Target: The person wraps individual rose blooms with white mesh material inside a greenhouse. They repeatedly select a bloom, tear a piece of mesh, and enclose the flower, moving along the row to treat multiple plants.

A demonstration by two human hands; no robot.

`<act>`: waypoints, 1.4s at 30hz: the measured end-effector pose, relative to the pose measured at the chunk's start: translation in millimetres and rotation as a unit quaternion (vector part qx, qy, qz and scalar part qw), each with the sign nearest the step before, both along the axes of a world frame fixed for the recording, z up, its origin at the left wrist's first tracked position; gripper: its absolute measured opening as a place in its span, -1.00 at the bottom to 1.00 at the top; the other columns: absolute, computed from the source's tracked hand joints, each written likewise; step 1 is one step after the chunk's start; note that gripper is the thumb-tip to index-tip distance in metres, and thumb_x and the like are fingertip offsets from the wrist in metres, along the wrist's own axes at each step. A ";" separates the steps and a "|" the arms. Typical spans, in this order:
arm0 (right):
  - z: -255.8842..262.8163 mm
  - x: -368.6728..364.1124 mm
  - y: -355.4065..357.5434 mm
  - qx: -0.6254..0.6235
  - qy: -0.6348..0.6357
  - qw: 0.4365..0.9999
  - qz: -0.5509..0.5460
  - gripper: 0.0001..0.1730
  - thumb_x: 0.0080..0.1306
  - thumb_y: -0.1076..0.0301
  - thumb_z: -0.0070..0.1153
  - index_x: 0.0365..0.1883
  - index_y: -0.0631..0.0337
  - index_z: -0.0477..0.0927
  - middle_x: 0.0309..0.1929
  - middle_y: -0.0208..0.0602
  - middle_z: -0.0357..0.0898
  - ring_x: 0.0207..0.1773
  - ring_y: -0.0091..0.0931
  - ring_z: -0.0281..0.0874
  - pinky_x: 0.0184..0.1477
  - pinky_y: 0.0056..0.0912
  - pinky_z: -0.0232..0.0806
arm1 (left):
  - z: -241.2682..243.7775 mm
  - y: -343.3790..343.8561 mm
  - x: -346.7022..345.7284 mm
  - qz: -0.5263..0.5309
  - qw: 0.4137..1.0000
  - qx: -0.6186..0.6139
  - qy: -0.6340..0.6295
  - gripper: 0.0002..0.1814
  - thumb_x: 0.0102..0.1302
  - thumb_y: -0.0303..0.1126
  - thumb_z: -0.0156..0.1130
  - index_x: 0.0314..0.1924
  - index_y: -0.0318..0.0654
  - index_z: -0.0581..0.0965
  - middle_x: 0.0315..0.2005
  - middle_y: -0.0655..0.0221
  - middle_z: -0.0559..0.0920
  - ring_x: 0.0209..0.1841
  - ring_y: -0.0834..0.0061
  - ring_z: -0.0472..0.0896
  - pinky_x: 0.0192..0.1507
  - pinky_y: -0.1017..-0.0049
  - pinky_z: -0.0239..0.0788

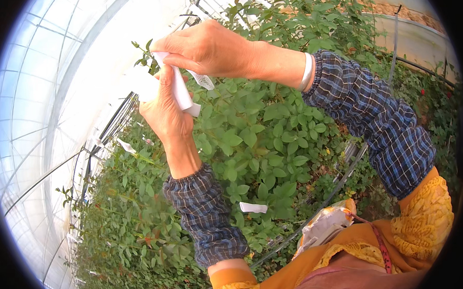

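Note:
My right hand (208, 48) pinches the upper end of a folded white sleeve (178, 90) between thumb and fingers. Just below it, my left hand (167, 113) has its thumb upright along the same sleeve, with the other fingers mostly hidden behind. A white mesh piece (204, 81) sticks out under my right hand; whether it is part of that sleeve I cannot tell. Beside my right fingertips rises a leafy shoot tip with a small green bud (135, 45). Any stem or bud inside the sleeve is hidden.
Dense leafy plants (254, 145), seemingly roses, fill the bed below. White mesh sleeves (126, 145) sit among them, another (253, 208) nearer me. An open bag (324, 226) hangs at my waist. A pipe (337, 190) crosses the bed; greenhouse film (38, 80) curves at left.

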State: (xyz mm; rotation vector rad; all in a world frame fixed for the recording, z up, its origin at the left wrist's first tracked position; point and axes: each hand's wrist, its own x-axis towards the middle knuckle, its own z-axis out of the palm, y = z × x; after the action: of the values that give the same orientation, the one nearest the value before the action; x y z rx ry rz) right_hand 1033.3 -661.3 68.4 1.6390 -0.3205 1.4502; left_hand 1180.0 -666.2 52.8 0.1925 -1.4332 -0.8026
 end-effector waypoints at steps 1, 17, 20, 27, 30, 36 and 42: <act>-1.0 2.4 0.6 -0.003 0.008 1.000 -0.013 -0.75 0.23 0.36 0.14 -0.14 0.26 0.57 -0.35 -0.30 0.62 -0.42 -0.39 0.60 -0.43 -0.44 0.46 | -0.9 -2.4 4.2 -0.026 1.000 0.004 0.001 -0.74 0.20 -0.34 0.35 -0.26 -0.39 0.53 -0.48 0.29 0.62 -0.55 0.56 0.57 -0.62 0.64 0.39; -14.5 6.7 1.4 0.186 -0.029 0.976 0.107 -0.74 0.21 0.26 0.18 -0.29 0.29 0.51 -0.54 -0.35 0.55 -0.49 -0.61 0.55 -0.46 -0.57 0.41 | -27.2 -28.7 11.9 -0.134 0.991 0.022 0.016 -0.83 0.24 -0.38 0.30 -0.28 -0.33 0.53 -0.51 0.40 0.58 -0.56 0.65 0.51 -0.64 0.64 0.30; 8.3 4.9 2.6 0.280 0.023 0.949 0.145 -0.64 0.19 0.11 0.18 -0.40 0.28 0.47 -0.62 -0.39 0.46 -0.58 -0.63 0.47 -0.53 -0.62 0.37 | -12.6 -34.0 17.6 -0.075 0.996 -0.036 0.017 -0.84 0.23 -0.43 0.30 -0.26 -0.37 0.56 -0.47 0.38 0.61 -0.52 0.63 0.54 -0.54 0.65 0.36; 61.2 -22.4 10.8 0.531 0.042 0.819 0.216 -0.65 0.19 0.07 0.12 -0.47 0.22 0.49 -0.66 -0.42 0.35 -0.58 -0.59 0.39 -0.59 -0.56 0.34 | 30.1 -33.9 -2.6 -0.138 0.988 -0.069 -0.007 -0.68 0.29 -0.22 0.24 -0.10 -0.33 0.56 -0.44 0.34 0.61 -0.47 0.61 0.55 -0.62 0.69 0.32; 68.1 -26.6 -1.8 0.562 0.071 0.773 0.287 -0.68 0.24 0.09 0.08 -0.36 0.21 0.50 -0.57 -0.43 0.37 -0.51 -0.63 0.40 -0.58 -0.59 0.35 | 50.8 -48.3 -1.9 -0.089 0.989 -0.096 -0.072 -0.58 0.30 -0.17 0.23 -0.10 -0.44 0.52 -0.40 0.29 0.61 -0.50 0.63 0.53 -0.66 0.70 0.27; 72.6 -35.7 -45.8 0.584 0.035 0.685 0.434 -0.77 0.28 0.24 0.11 -0.26 0.23 0.49 -0.34 -0.38 0.41 -0.29 -0.57 0.46 -0.39 -0.52 0.46 | 70.1 -77.8 -10.3 -0.093 0.991 -0.082 -0.055 -0.73 0.32 -0.30 0.18 -0.16 -0.40 0.49 -0.33 0.27 0.59 -0.55 0.63 0.44 -0.70 0.70 0.15; 69.3 -40.7 -101.1 0.590 -0.131 0.620 0.501 -0.79 0.33 0.25 0.05 -0.20 0.20 0.49 -0.20 -0.32 0.48 -0.09 -0.44 0.50 -0.07 -0.26 0.40 | 71.5 -120.1 -11.8 -0.217 0.973 0.040 -0.070 -0.76 0.29 -0.36 0.18 -0.14 -0.36 0.43 -0.33 0.29 0.53 -0.56 0.61 0.38 -0.71 0.70 0.11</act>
State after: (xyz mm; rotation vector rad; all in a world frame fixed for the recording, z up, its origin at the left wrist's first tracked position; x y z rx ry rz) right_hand 992.7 -762.4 137.7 2.9378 -0.6777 2.6529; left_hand 1168.2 -786.3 124.3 -0.0060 -1.6026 -1.2258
